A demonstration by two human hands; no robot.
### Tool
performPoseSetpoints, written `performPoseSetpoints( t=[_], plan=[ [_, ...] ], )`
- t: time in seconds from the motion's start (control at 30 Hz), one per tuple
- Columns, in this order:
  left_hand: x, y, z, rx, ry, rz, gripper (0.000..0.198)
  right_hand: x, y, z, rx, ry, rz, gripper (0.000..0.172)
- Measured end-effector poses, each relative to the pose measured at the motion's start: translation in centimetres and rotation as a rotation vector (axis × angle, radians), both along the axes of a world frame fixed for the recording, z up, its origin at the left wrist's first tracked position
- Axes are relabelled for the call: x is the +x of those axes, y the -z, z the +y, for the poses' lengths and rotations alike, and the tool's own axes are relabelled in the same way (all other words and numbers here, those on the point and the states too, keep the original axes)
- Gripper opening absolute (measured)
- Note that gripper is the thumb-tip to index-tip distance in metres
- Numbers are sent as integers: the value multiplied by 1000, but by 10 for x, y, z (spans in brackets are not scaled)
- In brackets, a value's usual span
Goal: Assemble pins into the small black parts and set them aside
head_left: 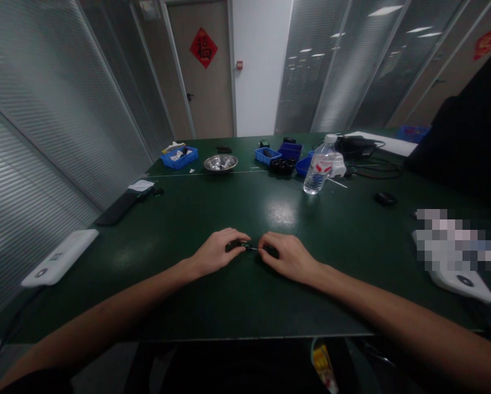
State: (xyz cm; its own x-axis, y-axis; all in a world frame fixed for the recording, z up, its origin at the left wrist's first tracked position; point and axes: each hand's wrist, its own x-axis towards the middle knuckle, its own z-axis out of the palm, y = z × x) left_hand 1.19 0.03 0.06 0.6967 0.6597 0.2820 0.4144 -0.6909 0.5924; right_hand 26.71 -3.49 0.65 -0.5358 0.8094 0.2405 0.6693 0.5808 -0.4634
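Observation:
Near the middle of the green table (pixel 212 306), my left hand (pixel 216 251) pinches a small dark part (pixel 247 247) with a hint of green, between thumb and fingers. Facing it from the right, my right hand (pixel 287 256) has its thumb and fingertips pressed together. A thin pale sliver (pixel 254 249) runs from those fingertips to the dark part; it is too small to name. Both hands rest close to the tabletop, with a narrow gap between them. My fingers hide most of what they hold.
Beyond my hands stand a water bottle (pixel 320 167), a metal bowl (pixel 220 171) and blue trays (pixel 183 158) of small parts. White devices lie at left (pixel 63 257) and right (pixel 461 276). A mouse (pixel 385 198) lies right; a dark flat slab (pixel 120 208) left.

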Motion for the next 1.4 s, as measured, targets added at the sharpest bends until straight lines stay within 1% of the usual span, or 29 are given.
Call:
performPoseSetpoints(
  t=[0.13,0.33,0.53,0.7,0.87,1.0,1.13,1.4],
  plan=[
    [1,-2,1,-12,5,12,31,0,0,0,-1,10,15,11],
    [2,1,4,18,33,37,26,0,2,0,4,18,30,10],
    [1,4,4,27,29,38,23,0,3,1,-3,27,30,10],
    [1,0,2,4,56,39,24,1,4,1,-5,23,32,10],
    [2,-4,0,1,91,26,25,0,1,0,-12,15,29,10],
    [2,-1,0,11,75,24,25,0,-2,-1,-13,21,31,10],
    [2,2,1,17,52,16,24,0,0,-1,-9,18,37,11],
    [1,1,2,3,79,-16,23,1,4,1,-3,11,35,10]
  ],
)
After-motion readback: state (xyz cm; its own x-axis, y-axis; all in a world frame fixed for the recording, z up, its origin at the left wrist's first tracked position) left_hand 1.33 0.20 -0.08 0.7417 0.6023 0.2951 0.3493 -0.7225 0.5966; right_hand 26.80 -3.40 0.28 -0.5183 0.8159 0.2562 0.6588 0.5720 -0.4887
